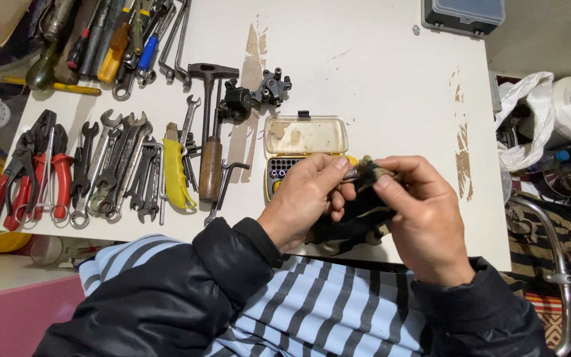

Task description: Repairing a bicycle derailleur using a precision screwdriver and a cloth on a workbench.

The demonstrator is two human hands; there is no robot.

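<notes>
My left hand (305, 201) pinches a small metal bit (351, 173) between thumb and fingers. My right hand (424, 218) holds a dark, dirty rag (358, 218) wrapped around the bit's far end. Both hands meet above the near edge of the white table (378, 79). Just behind my left hand lies a yellow bit case (302, 142) with its clear lid open and several sockets showing in it.
Left of the case lie a wooden-handled hammer (211, 125), a yellow-handled tool (176, 173), several wrenches (120, 165) and red-handled pliers (31, 175). Screwdrivers (110, 39) lie at the back left, two black metal parts (256, 92) behind the case, a grey box (460, 14) at the back right.
</notes>
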